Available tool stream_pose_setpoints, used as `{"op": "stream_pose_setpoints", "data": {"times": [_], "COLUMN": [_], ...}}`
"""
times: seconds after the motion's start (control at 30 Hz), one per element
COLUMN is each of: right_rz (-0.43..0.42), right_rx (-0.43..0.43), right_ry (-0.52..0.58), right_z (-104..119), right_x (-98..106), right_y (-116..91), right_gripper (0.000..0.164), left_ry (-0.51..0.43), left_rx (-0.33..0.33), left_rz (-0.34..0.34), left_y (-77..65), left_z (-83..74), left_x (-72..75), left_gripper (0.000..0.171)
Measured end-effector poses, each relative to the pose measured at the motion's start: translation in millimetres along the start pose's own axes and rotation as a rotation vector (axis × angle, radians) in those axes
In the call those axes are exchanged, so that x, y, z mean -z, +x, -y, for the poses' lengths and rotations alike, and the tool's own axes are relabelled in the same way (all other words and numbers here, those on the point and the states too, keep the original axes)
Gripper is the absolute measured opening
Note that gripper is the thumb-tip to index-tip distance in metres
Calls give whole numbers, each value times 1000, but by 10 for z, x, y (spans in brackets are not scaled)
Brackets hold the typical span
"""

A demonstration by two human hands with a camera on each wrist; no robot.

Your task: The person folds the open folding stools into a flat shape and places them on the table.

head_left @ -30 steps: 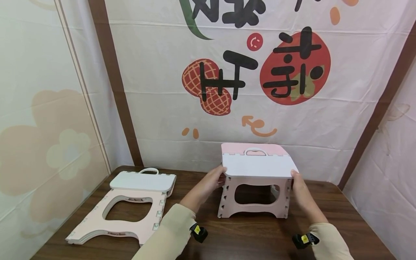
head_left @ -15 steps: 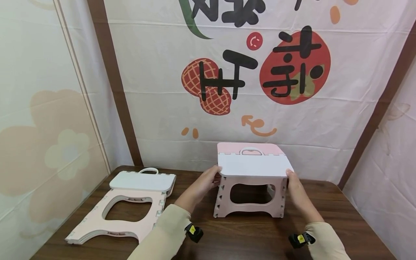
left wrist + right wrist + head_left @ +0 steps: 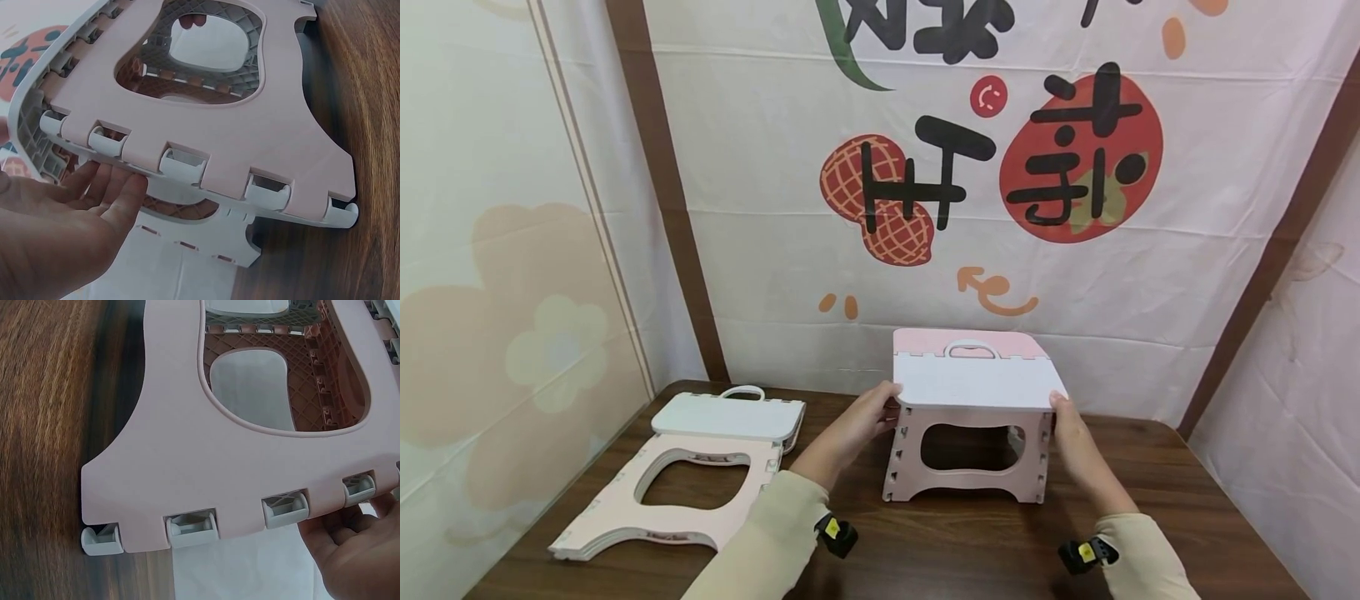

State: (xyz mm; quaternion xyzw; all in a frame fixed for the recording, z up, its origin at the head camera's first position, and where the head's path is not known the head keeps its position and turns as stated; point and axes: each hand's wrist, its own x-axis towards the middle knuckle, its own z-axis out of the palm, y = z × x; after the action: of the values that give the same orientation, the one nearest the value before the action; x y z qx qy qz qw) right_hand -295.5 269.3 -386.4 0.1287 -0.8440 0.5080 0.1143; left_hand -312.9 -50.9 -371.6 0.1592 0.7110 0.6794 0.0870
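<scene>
An unfolded pink and white folding stool stands upright toward the back of the table, its small handle on top. My left hand grips its left side, thumb at the seat's edge. In the left wrist view the fingers curl under the hinged side below the seat. My right hand holds the opposite side, thumb on the front right corner of the seat. The right wrist view has the right hand at the hinged edge, fingers tucked behind it and partly hidden.
A second folding stool, folded flat, lies on the left of the dark wood table, near my left forearm. A printed cloth wall rises right behind the table.
The unfolded stool has slid a little to the left across the table, with both hands holding its sides. The folded stool stays in place.
</scene>
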Motion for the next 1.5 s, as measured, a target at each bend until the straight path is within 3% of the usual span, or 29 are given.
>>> {"op": "stream_pose_setpoints", "data": {"times": [0.7, 1.5], "right_rz": [-28, -10], "right_rx": [-22, 0], "right_ry": [6, 15], "right_z": [87, 155], "right_x": [-154, -354], "right_y": [33, 38], "right_gripper": [65, 62], "left_ry": [-6, -9], "left_rx": [1, 20], "left_rz": [31, -48], "left_y": [-85, -184], "left_z": [-4, 11], "left_x": [193, 370], "left_gripper": [57, 58]}}
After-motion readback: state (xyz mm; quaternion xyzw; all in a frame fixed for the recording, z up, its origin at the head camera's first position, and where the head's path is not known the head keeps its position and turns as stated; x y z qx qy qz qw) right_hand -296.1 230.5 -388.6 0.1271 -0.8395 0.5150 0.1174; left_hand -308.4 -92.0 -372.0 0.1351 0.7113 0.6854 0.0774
